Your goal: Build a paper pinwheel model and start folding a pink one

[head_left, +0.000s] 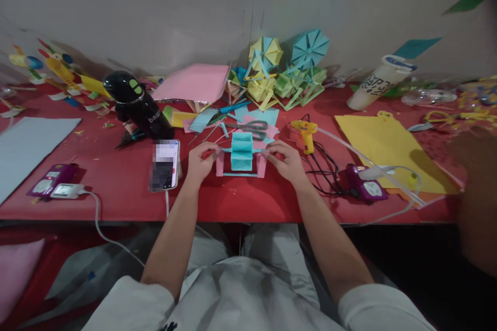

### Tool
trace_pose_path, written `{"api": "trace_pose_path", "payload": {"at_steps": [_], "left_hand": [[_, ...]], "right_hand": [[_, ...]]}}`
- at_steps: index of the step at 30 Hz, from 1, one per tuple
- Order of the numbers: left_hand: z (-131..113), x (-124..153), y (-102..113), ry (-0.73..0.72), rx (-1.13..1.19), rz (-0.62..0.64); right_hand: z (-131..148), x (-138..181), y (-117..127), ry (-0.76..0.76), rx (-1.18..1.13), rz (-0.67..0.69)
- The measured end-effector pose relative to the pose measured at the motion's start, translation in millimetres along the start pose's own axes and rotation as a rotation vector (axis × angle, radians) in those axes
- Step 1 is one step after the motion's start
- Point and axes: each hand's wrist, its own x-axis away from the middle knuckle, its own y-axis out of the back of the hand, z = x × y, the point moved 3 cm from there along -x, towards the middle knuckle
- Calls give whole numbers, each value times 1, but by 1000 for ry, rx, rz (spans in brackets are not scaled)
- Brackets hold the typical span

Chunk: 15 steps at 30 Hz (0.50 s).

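Both hands, left (pixel 200 161) and right (pixel 285 162), pinching the ends of a thin blue paper axle (pixel 241 151) through a blue folded-paper wheel (pixel 241 152) on pink paper supports (pixel 261 165) near the red worktop (pixel 240 199) front edge, seemingly mid-fitting; steady, even alignment needed next.

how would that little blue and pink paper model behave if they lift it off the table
The paper model is probably very light. Its folded blue panels look easy to crush. Both the left hand and right hand steady its thin axle ends, so it may flex or tip.

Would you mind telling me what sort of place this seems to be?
Probably a paper-craft workbench: a red table set against a wall, with coloured paper models, a yellow glue gun and scissors. Both hands hold a blue and pink paper model.
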Motion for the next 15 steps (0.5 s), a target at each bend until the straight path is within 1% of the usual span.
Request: {"api": "trace_pose_path", "payload": {"at_steps": [10, 15], "left_hand": [[3, 0, 0, 6, 14, 11], [1, 0, 1, -28, -13, 39]], "right_hand": [[2, 0, -1, 7, 2, -3], [1, -1, 0, -14, 11, -22]]}}
